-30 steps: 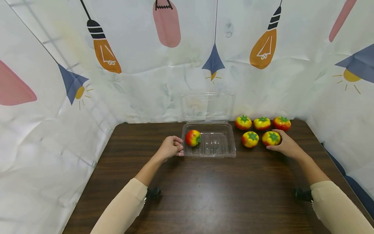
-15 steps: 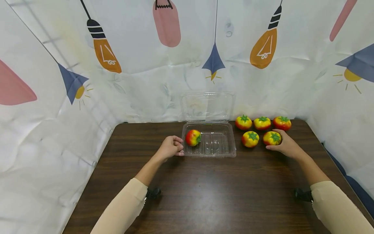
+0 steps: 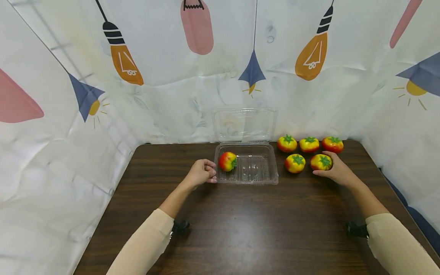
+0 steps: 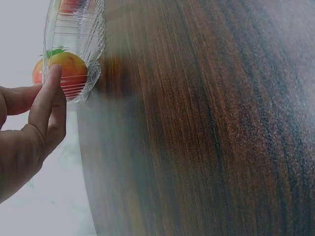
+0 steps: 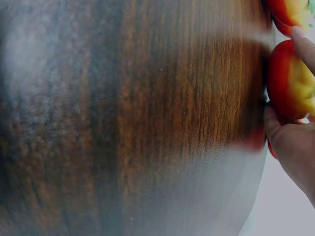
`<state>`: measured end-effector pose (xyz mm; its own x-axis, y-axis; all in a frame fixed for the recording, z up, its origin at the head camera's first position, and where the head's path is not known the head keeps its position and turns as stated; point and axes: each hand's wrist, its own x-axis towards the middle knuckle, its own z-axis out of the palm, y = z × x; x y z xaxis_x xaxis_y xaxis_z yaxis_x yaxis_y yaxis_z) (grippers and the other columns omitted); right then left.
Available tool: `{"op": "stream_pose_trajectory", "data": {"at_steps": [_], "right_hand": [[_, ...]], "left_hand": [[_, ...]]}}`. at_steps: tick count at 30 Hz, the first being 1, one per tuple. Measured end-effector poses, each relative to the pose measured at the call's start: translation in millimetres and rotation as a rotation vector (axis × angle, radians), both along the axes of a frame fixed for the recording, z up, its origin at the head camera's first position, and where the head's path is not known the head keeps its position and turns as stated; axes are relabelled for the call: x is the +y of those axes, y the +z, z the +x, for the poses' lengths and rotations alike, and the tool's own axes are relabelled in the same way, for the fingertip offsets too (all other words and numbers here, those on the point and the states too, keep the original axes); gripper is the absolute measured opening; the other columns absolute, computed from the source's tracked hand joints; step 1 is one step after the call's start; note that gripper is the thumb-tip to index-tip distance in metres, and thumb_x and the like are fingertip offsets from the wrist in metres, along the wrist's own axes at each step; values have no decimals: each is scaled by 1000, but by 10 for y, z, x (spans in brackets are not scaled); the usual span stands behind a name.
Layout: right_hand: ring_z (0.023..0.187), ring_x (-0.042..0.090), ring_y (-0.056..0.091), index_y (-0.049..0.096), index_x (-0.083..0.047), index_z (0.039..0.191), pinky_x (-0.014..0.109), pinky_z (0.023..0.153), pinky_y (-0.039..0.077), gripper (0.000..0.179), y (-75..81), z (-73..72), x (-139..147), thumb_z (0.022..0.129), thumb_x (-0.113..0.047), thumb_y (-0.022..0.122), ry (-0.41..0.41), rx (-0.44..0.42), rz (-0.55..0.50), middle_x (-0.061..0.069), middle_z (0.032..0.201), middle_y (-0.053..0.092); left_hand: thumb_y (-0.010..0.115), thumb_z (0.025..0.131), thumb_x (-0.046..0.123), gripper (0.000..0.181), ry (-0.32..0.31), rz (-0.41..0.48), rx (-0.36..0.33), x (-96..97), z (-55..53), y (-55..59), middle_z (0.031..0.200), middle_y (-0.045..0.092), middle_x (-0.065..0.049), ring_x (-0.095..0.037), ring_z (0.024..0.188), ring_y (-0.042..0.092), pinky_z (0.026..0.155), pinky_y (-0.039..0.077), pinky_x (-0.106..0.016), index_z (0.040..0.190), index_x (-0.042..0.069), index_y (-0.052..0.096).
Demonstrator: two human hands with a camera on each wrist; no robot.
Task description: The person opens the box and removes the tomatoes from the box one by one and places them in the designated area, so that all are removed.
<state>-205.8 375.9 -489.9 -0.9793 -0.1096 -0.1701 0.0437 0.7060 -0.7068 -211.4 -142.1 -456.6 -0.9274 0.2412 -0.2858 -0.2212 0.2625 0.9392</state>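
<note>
A clear plastic clamshell box (image 3: 256, 177) stands at the table's back edge, its lid (image 3: 245, 124) raised against the wall. One red-and-yellow tomato (image 3: 227, 161) lies on its side in the box's left part, green calyx facing right. At the box's left front rim, my left hand (image 3: 201, 172) pinches the edge between thumb and fingers. Over on the right, my right hand (image 3: 337, 169) holds a tomato (image 3: 321, 162) with thumb and index finger on opposite sides. That tomato sits on the table, calyx up; the right wrist view (image 5: 290, 81) cuts it off at its edge.
Left of the held tomato sits another tomato (image 3: 295, 163). Behind them is a row of three: a left tomato (image 3: 287, 144), a middle tomato (image 3: 309, 145) and a right tomato (image 3: 332, 144). The dark wooden table (image 3: 237, 229) meets a patterned cloth wall (image 3: 165, 110).
The tomato at my right hand has shifted very slightly right, closer into the hand. My left hand and the box stay in place.
</note>
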Motion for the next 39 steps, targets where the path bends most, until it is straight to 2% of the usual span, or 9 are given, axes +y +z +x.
{"op": "stream_pose_trajectory", "data": {"at_steps": [5,10,16,18,27,30,35,39], "right_hand": [[134,57,34,4,8,160,78,112,30,110,17,15,4,94,-42,76,-3,13,-4,45,155,18],[142,61,25,1,7,161,80,115,22,114,29,43,14,93,-44,77,-18,12,-9,44,159,12],[143,62,21,1,6,161,81,115,20,115,47,92,35,92,-47,77,-46,19,-1,42,160,13],[143,63,21,2,6,161,81,114,20,114,70,109,35,92,-47,76,-47,36,6,42,160,16],[140,56,31,13,9,160,77,112,30,112,321,162,-102,89,-46,80,-24,158,66,39,159,25],[144,56,28,15,6,161,77,114,28,110,420,184,-163,89,-44,81,4,184,49,37,161,24],[146,54,29,19,-3,163,76,113,29,104,539,210,-292,90,-43,81,48,213,45,31,163,26],[146,53,30,25,-6,163,78,112,29,99,600,216,-412,90,-43,80,61,221,72,28,163,28]], "left_hand": [[59,96,-15,30,3,-6,-4,7,2,6,96,63,-23,-14,69,67,67,67,-29,126,-16,53],[59,96,-15,30,10,-8,-11,12,6,14,102,62,-28,-15,70,67,68,67,-29,126,-15,54],[59,96,-15,31,10,-10,-9,14,6,10,97,63,-22,-15,70,67,68,67,-29,127,-15,53],[59,96,-15,32,9,-8,-10,15,3,7,98,63,-24,-15,70,67,68,67,-29,127,-16,53],[59,96,-15,30,17,0,-12,8,-9,-5,98,63,-24,-14,69,67,67,67,-29,126,-15,54],[59,97,-14,31,-2,2,-12,-3,-5,12,98,62,-23,-15,71,67,70,67,-30,127,-15,53],[59,98,-12,34,-46,16,-6,-47,-1,24,94,61,-15,-15,74,68,74,67,-31,130,-17,50],[59,98,-12,34,-43,20,-4,-45,-1,17,93,61,-15,-16,74,69,74,67,-31,130,-17,50]]}}
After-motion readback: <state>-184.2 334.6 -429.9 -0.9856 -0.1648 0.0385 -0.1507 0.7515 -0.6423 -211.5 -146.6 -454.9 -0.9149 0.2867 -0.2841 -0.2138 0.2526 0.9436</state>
